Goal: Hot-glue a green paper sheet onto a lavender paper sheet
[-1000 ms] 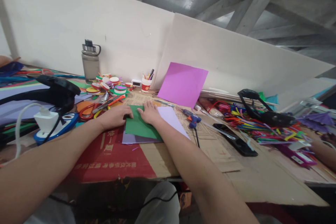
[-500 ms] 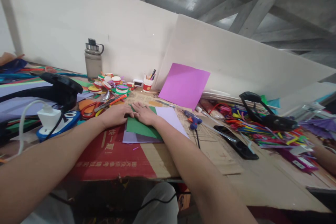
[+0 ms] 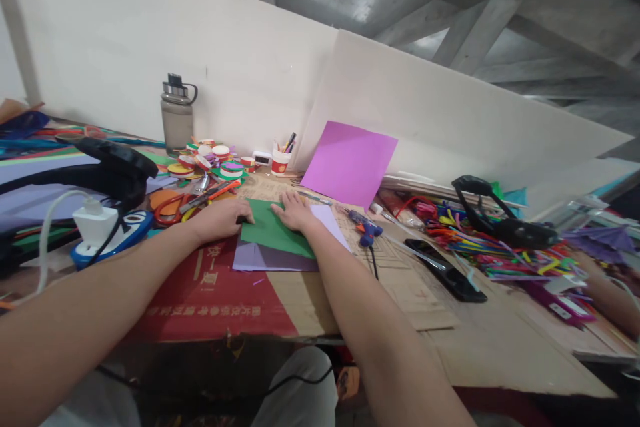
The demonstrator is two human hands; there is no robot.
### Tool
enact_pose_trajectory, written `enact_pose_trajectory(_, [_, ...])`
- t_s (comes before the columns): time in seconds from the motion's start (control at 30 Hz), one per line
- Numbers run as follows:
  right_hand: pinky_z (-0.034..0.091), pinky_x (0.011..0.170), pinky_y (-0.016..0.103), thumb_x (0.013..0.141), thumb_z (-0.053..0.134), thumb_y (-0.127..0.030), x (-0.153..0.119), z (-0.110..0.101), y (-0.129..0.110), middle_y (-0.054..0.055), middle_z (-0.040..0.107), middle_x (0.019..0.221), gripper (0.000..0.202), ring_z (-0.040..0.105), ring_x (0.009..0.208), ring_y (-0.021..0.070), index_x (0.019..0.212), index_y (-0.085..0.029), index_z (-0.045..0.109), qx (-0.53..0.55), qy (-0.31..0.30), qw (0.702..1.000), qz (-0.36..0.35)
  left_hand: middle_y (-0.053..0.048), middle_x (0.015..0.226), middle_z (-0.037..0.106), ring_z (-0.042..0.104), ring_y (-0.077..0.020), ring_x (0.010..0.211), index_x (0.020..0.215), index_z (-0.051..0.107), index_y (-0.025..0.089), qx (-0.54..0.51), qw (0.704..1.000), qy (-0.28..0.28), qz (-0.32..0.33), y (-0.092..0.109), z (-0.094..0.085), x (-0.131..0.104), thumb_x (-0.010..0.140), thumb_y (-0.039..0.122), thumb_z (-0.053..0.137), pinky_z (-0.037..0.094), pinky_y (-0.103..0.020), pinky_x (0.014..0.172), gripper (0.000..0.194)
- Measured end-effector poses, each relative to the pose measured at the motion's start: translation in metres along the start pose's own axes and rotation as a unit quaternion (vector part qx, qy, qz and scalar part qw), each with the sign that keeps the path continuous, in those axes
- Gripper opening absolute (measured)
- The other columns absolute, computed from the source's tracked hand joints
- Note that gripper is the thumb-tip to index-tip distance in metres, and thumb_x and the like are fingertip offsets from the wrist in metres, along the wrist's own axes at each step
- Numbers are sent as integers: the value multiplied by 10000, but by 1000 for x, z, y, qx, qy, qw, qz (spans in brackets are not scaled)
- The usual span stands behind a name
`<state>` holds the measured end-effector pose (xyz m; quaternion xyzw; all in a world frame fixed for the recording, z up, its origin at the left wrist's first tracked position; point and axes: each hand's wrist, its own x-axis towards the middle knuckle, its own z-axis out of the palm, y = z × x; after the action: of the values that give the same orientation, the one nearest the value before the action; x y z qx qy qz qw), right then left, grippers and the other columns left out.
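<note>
Touching green paper (image 3: 274,235): left hand (image 3: 226,220) curled, right hand (image 3: 296,213) spread.

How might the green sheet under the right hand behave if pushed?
The green sheet is probably light and apt to buckle, since it looks thin. It could slide over the lavender paper beneath, unless the right hand resting on it pins it.

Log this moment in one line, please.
left hand: at edge of green paper | right hand: on it | beneath: lavender paper | nearby: glue gun
</note>
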<state>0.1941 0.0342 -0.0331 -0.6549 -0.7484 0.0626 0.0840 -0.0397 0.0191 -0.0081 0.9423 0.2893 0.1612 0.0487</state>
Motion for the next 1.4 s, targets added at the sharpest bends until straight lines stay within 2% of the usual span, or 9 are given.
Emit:
enact_pose_trajectory(0.17, [78,1158,502,966,286,-487,-9,-16,8,204,152,1571,716,75,1460,322,1489,-3,211,2,135,986,100,-19,949,696,628,-160,917,895,710,211,-7,1000,-3,-4,0,0,0,754,128,549,456,-247,841,229])
enact_pose_trajectory(0.27, [83,1160,482,973,240,-494,-11,-21,-3,176,131,1583,694,43,1468,292,1500,-44,204,18,188,981,52,-24,944,691,624,-167,922,881,709,204,-9,1000,0,7,2,0,0,755,123,550,455,-255,847,218])
enact_pose_trajectory(0.37, [76,1167,465,963,234,-549,-10,-11,-18,125,204,1576,681,112,1465,240,1495,-126,270,9,73,994,-75,-26,939,687,624,-171,919,883,702,199,5,1000,0,6,3,-1,1,749,102,545,456,-262,850,229])
enact_pose_trajectory(0.5, [77,1164,497,941,187,-627,-10,2,-29,100,143,1588,763,73,1471,224,1520,-131,185,6,-23,995,-99,-45,943,680,622,-180,931,884,692,183,25,1000,4,6,8,-2,0,741,73,537,468,-271,853,237])
enact_pose_trajectory(0.7, [66,1171,474,946,179,-623,-9,2,-27,126,133,1587,785,68,1471,236,1512,-79,190,2,0,998,-64,-84,1215,647,588,-192,1122,1115,672,188,26,997,19,68,9,4,-1,798,78,502,428,-315,1013,376])
enact_pose_trajectory(0.83, [78,1171,469,960,235,-572,-8,3,-27,152,189,1574,744,113,1463,261,1490,-49,244,1,36,999,-30,-98,1330,593,537,-215,1237,1220,638,171,23,998,-17,56,3,11,1,827,145,526,387,-358,1082,409])
enact_pose_trajectory(1.0, [159,1159,381,946,418,-343,-15,-3,-31,134,327,1529,561,229,1428,245,1436,-74,367,-19,124,992,-36,-75,1416,505,476,-222,1304,1337,546,199,28,999,-40,16,-4,17,1,877,213,495,348,-398,1113,463])
enact_pose_trajectory(1.17, [422,945,363,939,412,-298,-16,-7,-36,169,659,1160,359,594,1111,266,1131,-116,656,-12,77,997,-13,-92,1428,486,475,-216,1305,1336,547,179,4,999,-44,18,-5,19,2,870,225,513,337,-387,1122,469])
enact_pose_trajectory(1.4, [460,888,340,941,408,-280,-13,-4,-34,131,682,1137,327,634,1043,242,1099,-159,667,-5,87,996,-29,-72,1436,480,445,-198,1330,1330,551,178,19,999,-46,6,-1,16,2,865,151,464,342,-367,1122,474])
